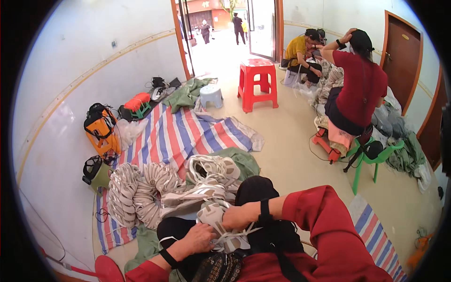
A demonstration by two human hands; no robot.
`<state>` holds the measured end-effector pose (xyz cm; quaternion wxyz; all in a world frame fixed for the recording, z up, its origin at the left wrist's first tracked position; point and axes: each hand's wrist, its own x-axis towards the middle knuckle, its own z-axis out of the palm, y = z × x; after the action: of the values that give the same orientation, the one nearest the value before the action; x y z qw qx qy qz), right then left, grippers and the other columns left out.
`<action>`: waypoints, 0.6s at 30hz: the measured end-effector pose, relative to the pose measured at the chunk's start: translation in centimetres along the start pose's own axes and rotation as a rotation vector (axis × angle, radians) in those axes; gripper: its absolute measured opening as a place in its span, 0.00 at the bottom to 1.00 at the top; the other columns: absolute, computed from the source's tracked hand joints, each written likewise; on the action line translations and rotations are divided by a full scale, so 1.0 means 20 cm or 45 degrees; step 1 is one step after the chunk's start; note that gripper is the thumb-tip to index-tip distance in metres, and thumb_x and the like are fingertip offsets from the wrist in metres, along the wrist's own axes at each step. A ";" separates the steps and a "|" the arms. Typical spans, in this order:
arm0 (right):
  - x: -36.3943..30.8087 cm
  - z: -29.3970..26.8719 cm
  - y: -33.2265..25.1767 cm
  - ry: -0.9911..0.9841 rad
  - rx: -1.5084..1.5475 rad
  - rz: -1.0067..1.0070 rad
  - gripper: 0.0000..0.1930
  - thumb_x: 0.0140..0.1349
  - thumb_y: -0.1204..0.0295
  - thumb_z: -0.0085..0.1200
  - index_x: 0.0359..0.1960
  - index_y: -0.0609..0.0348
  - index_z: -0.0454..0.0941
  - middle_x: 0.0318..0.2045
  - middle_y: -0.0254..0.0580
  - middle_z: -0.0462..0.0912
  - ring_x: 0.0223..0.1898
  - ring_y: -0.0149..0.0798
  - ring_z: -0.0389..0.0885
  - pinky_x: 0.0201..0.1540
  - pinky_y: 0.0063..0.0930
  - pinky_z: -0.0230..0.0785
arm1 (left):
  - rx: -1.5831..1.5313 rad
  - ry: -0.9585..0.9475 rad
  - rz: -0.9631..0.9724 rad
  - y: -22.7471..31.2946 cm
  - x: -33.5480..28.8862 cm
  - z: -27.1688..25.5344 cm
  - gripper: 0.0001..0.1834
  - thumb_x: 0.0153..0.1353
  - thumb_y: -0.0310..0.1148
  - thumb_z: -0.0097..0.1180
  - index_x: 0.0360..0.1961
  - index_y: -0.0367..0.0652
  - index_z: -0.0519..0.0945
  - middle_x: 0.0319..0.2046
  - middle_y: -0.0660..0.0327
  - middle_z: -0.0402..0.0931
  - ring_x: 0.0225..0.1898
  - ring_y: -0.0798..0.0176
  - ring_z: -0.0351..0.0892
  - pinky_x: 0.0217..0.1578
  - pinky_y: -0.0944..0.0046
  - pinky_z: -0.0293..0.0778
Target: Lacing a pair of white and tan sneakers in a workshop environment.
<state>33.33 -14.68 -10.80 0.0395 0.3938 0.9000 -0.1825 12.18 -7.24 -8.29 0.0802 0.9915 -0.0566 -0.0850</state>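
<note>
A beige and white shoe upper (212,214) with pale laces lies in my lap between my dark-trousered knees. My left hand (199,237) is closed on its near left side, fingers bent against the material. From the right, my right hand (239,216) grips the upper, its fingertips partly hidden. A loose white lace (253,231) stretches out below that hand. Just beyond, more uppers (213,169) lie heaped. To their left, curved stacks of nested uppers (124,195) rest on a striped sheet.
The red, white and blue sheet (174,134) spreads ahead. Beyond it stand a red stool (258,84) and a small light-blue stool (211,96). An orange stool (102,131) is by the left wall. Two people work beside shoe piles at right, near a green chair (376,157).
</note>
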 end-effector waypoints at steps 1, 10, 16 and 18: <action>-0.01 0.00 -0.01 0.015 -0.018 -0.003 0.08 0.40 0.74 0.60 0.25 0.61 0.79 0.26 0.51 0.81 0.34 0.54 0.82 0.34 0.45 0.73 | -0.011 -0.057 0.000 0.00 0.00 0.00 0.14 0.48 0.42 0.62 0.33 0.45 0.81 0.35 0.56 0.74 0.43 0.52 0.74 0.43 0.55 0.69; -0.05 0.08 0.02 0.168 -0.083 -0.088 0.07 0.47 0.72 0.55 0.28 0.59 0.81 0.29 0.46 0.82 0.37 0.51 0.80 0.39 0.43 0.72 | -0.010 0.003 0.043 -0.04 0.01 0.05 0.09 0.49 0.35 0.59 0.31 0.44 0.81 0.35 0.58 0.74 0.43 0.54 0.74 0.46 0.57 0.69; -0.05 0.12 0.03 0.388 -0.093 -0.169 0.06 0.44 0.71 0.57 0.23 0.60 0.80 0.25 0.48 0.81 0.34 0.51 0.81 0.35 0.43 0.72 | 0.080 0.177 0.095 -0.04 0.00 0.10 0.08 0.51 0.36 0.57 0.26 0.43 0.76 0.31 0.59 0.70 0.39 0.55 0.72 0.39 0.57 0.67; -0.06 0.13 0.02 0.404 -0.130 -0.158 0.06 0.45 0.71 0.57 0.23 0.59 0.80 0.26 0.48 0.81 0.34 0.51 0.81 0.35 0.43 0.72 | 0.082 0.193 0.092 -0.03 0.00 0.10 0.08 0.51 0.36 0.57 0.25 0.44 0.76 0.30 0.59 0.70 0.38 0.56 0.72 0.38 0.57 0.67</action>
<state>34.29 -16.27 -13.05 -0.0943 0.3588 0.9257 -0.0743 11.93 -7.02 -10.34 0.0556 0.9945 -0.0889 -0.0048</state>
